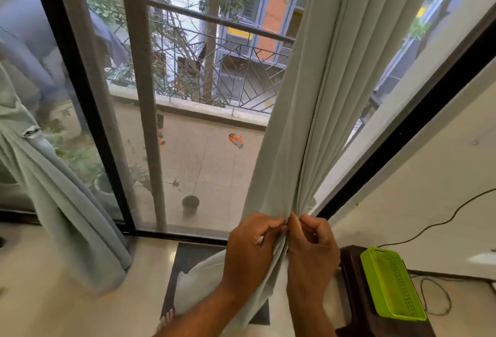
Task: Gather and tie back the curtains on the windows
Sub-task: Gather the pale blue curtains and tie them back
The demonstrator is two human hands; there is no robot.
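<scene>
A pale green curtain (308, 111) hangs down the right side of the window, bunched into folds at waist height. My left hand (252, 248) pinches the gathered folds from the left. From the right, my right hand (312, 245) pinches the same folds, its fingertips meeting the left hand's. Below the hands the curtain's tail (198, 277) falls loose to the floor. At the far left hangs a second pale green curtain (53, 189), gathered and held by a tie-back (31, 131).
A black-framed sliding window (88, 111) with a mesh screen faces a balcony with a railing and a small pot (190, 202). A dark mat (185, 261) lies on the floor. A dark stool with a green plastic tray (391, 283) stands at my right, cables beside it.
</scene>
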